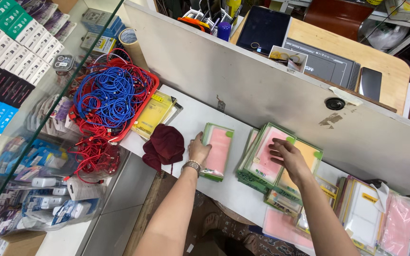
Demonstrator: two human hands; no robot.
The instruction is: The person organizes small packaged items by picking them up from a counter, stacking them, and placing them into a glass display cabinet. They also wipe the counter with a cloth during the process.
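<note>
Two piles of pink phone-case packs are steadied on a white counter.

Head view: the left hand (198,150) is curled against the left edge of a small stack (218,151), fingers clasping its side so the packs stay squared. The right hand (288,157) is laid flat, fingers unclenched, on the top pack (267,154) of a fanned pile (281,173), pinning it from sliding. A maroon cloth (163,146) lies just left of the left hand; a red basket (141,114) of cables sits farther left.
</note>
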